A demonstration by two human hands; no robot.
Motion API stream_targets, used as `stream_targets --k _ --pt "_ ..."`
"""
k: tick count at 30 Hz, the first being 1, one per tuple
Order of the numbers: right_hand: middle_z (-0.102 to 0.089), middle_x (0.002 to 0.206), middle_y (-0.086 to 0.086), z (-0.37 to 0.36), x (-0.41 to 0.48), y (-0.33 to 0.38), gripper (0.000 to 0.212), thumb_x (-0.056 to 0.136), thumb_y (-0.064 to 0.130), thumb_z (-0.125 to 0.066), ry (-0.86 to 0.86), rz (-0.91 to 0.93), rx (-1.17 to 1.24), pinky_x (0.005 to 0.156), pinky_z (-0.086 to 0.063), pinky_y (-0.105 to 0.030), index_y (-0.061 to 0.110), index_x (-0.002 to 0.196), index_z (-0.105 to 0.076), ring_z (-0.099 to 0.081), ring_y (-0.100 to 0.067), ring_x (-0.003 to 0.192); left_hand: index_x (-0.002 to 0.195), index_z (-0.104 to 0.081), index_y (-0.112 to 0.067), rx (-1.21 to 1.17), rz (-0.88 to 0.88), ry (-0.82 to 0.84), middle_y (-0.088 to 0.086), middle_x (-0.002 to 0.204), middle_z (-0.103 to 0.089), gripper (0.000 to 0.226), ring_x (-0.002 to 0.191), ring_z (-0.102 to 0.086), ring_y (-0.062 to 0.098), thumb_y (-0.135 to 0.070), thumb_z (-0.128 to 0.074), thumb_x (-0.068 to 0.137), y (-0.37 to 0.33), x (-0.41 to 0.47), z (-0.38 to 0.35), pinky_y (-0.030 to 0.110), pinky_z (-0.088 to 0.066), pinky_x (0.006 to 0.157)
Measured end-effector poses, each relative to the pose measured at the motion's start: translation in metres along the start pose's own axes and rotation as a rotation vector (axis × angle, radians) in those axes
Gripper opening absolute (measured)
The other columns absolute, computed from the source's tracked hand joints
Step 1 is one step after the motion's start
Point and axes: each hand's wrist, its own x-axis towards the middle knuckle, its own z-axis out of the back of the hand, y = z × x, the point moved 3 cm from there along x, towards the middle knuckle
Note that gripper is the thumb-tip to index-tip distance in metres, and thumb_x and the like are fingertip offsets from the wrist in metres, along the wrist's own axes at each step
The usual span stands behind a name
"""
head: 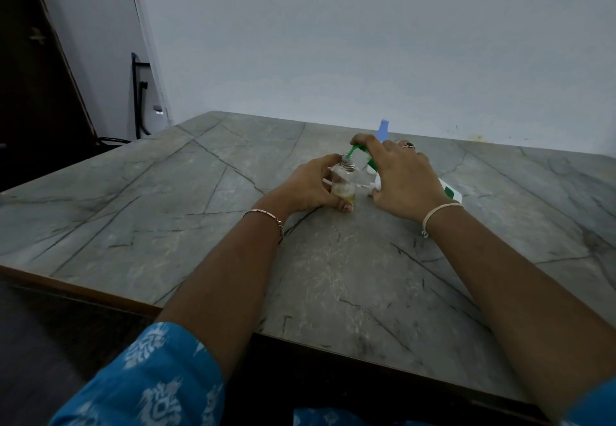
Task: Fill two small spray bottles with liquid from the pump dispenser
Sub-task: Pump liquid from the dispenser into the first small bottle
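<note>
1. The left hand point(310, 185) comes in low, with its forearm over the desk point(150, 212). Its fingers are curled round the small spray bottle point(345, 180).
2. This bottle stands upright on the desk between the two hands. Its neck is open and only a little yellowish liquid is at the bottom. It looks like thin clear plastic, so I judge it light and easy to tip. A hold low on the body seems safest.
3. The green spout point(354, 150) of the pump dispenser point(451, 192) reaches over the bottle neck.
4. The right hand point(405, 175) covers the dispenser from above, fingers bent over the pump head and thumb low beside it. The dispenser seems to lean, and is probably stiffer and heavier.
5. Behind this hand stands a blue-capped bottle point(383, 127), perhaps the second one.
</note>
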Motion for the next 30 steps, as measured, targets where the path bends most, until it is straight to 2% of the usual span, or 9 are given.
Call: stream_targets --k 4,7,13,17,20,23,30 --pt "-0.054 0.098 -0.006 -0.0008 0.0022 -0.0002 0.072 0.072 0.013 -0.065 0.003 0.000 0.059 0.075 -0.036 -0.038 0.027 0.136 -0.034 -0.050 -0.032 0.092 0.137 -0.046 -0.020 0.008 -0.005 -0.008 0.009 0.114 -0.065 0.090 0.095 -0.067 0.021 -0.012 -0.091 0.060 0.0001 0.0007 -0.0002 0.032 -0.054 0.089" --pt "-0.055 0.099 -0.007 -0.0018 0.0033 0.0011 0.068 0.072 0.013 -0.063 -0.008 -0.003 0.066 0.077 -0.039 -0.041 0.027 0.133 -0.035 -0.052 -0.033 0.093 0.137 -0.045 -0.020 -0.012 0.000 -0.005 0.010 0.114 -0.065 0.090 0.098 -0.067 0.026 -0.009 -0.090 0.060 0.0010 0.0010 -0.0009 0.037 -0.055 0.091" --pt "-0.045 0.093 -0.002 -0.0004 0.0000 0.0002 0.079 0.075 0.016 -0.064 0.012 0.000 -0.014 0.079 -0.041 -0.042 0.032 0.143 -0.027 -0.050 -0.032 0.098 0.131 -0.049 -0.023 -0.014 0.003 -0.016 0.009 0.110 -0.066 0.085 0.096 -0.069 0.026 -0.010 -0.091 0.058 0.0019 0.0026 -0.0013 0.040 -0.055 0.091" --pt "-0.052 0.099 -0.007 -0.0002 0.0002 -0.0018 0.079 0.075 0.016 -0.066 0.029 0.002 -0.015 0.080 -0.043 -0.043 0.031 0.142 -0.027 -0.051 -0.032 0.096 0.124 -0.049 -0.031 -0.028 -0.002 -0.021 0.008 0.109 -0.067 0.083 0.096 -0.069 0.025 -0.011 -0.092 0.056 0.0036 0.0033 -0.0023 0.042 -0.055 0.091" --pt "-0.053 0.099 -0.007 -0.0004 0.0013 -0.0004 0.074 0.074 0.015 -0.066 0.018 0.001 -0.003 0.080 -0.044 -0.043 0.028 0.138 -0.031 -0.051 -0.032 0.095 0.133 -0.048 -0.025 -0.029 0.002 -0.024 0.007 0.109 -0.067 0.089 0.096 -0.069 0.024 -0.011 -0.092 0.056 0.0045 0.0037 -0.0024 0.043 -0.055 0.092" --pt "-0.054 0.100 -0.008 -0.0011 0.0018 0.0011 0.071 0.074 0.015 -0.065 0.009 0.005 -0.007 0.081 -0.045 -0.043 0.027 0.136 -0.032 -0.051 -0.032 0.096 0.133 -0.049 -0.024 -0.016 -0.009 -0.027 0.006 0.108 -0.066 0.089 0.095 -0.068 0.023 -0.014 -0.092 0.056 0.0041 0.0036 -0.0017 0.040 -0.055 0.091" --pt "-0.049 0.097 -0.005 -0.0010 -0.0003 0.0012 0.082 0.075 0.018 -0.065 0.020 0.014 -0.054 0.081 -0.043 -0.042 0.032 0.145 -0.024 -0.051 -0.032 0.099 0.130 -0.052 -0.022 0.036 -0.047 -0.055 0.006 0.107 -0.067 0.084 0.090 -0.068 0.019 -0.023 -0.093 0.057 0.0013 0.0022 -0.0017 0.036 -0.056 0.087"
